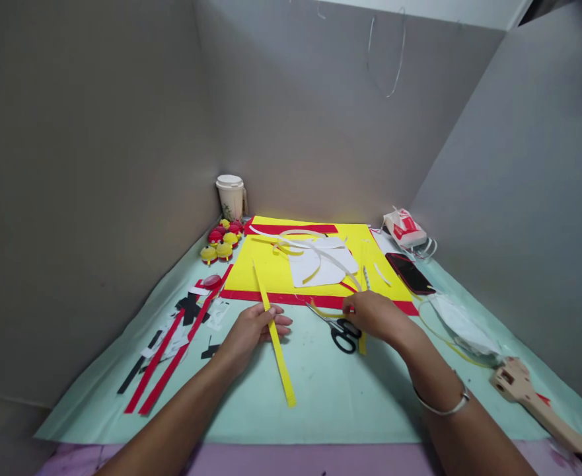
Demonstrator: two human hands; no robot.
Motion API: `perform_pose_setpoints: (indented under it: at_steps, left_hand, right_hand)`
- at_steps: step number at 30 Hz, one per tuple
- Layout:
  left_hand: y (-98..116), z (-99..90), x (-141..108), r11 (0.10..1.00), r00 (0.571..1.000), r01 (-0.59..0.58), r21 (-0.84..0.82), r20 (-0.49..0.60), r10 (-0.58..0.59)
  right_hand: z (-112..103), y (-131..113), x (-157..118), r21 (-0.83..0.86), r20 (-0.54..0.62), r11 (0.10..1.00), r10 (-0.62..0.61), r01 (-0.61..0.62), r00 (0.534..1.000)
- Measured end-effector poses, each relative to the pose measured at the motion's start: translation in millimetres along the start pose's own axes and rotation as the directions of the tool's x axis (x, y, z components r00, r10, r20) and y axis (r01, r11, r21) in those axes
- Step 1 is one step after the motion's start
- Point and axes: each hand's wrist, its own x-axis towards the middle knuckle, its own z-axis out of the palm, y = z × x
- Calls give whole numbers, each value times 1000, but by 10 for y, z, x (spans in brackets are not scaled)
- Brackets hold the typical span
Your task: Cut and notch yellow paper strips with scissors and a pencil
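Note:
My left hand (pixel 251 332) holds a long, narrow yellow paper strip (pixel 277 340) under the thumb, its fingers half curled beneath. The strip slants from the yellow sheet towards the table's front edge. To the right, my right hand (pixel 376 315) is bent down with curled fingers beside the black-handled scissors (pixel 344 335). Its fingertips are partly hidden, so what they pinch is unclear. Under this hand another yellow strip (pixel 363 344) pokes out. A thin curved yellow strip (pixel 323 313) lies by the scissors' blades.
Yellow card (pixel 265 268) with red borders carries white paper (pixel 303 268) and curled offcuts. Red strips (pixel 164 377) and black scraps lie left, near several red-and-yellow round pieces (pixel 224 251) and a cup (pixel 230 197). A phone (pixel 409 274), face mask (pixel 462 324) and glue gun (pixel 533 396) lie right.

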Motion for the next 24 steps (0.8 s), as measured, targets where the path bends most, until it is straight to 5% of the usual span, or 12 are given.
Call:
perform_pose_setpoints:
  at_steps: [4, 11, 15, 24]
  left_hand:
    - [-11, -1, -6, 1000, 1000, -14, -8, 9, 14]
    - [-17, 14, -10, 1000, 1000, -26, 6, 10, 26]
    - [-32, 19, -9, 1000, 1000, -28, 14, 8, 28]
    - [-77, -2, 11, 998, 999, -49, 27, 14, 49]
  right_hand:
    - [-118, 51, 15, 31, -220, 998, 52, -46, 974]
    - [-311, 190, -85, 174, -576, 985, 105, -5, 811]
    - [-286, 205, -11, 197, -641, 977, 65, 82, 765]
    - [-267, 84, 535, 118, -646, 966, -103, 232, 756]
